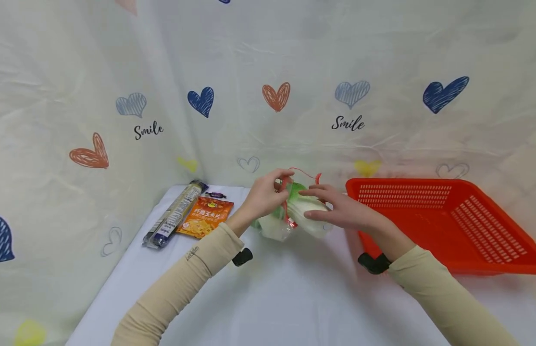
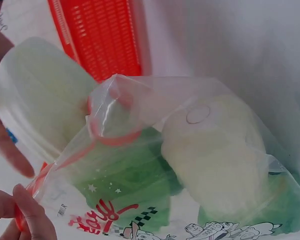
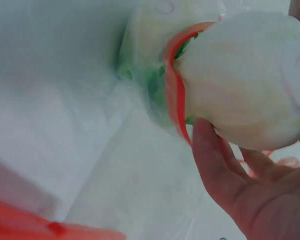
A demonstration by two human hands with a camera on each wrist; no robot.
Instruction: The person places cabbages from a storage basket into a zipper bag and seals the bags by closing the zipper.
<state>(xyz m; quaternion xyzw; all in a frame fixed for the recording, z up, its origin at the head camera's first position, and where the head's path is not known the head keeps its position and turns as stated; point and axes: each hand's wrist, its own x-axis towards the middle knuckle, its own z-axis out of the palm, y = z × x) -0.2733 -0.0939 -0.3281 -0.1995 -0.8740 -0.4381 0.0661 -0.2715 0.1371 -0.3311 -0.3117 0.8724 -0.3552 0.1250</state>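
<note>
A clear plastic bag [image 1: 280, 229] with a red drawstring at its mouth [image 3: 174, 92] stands at the middle of the table. My left hand [image 1: 266, 194] pinches the red edge of the bag. Through the printed plastic show a pale cabbage [image 2: 215, 155] and green leaves [image 2: 130, 175]. My right hand [image 1: 339, 207] holds another Chinese cabbage [image 3: 240, 80] from the side, fingers and thumb around its white base. Its green leafy end points into the red-rimmed opening, while the white end is outside the bag. A loop of red string [image 1: 303, 172] arches above.
To the right stands a red plastic basket [image 1: 423, 235] with perforated walls, close by my right forearm. On the left of the white table lie a long clear-wrapped pack [image 1: 177, 214], an orange snack bag [image 1: 205, 216] and a small purple-wrapped sweet [image 1: 216, 195]. A heart-printed curtain [image 1: 268, 57] hangs behind.
</note>
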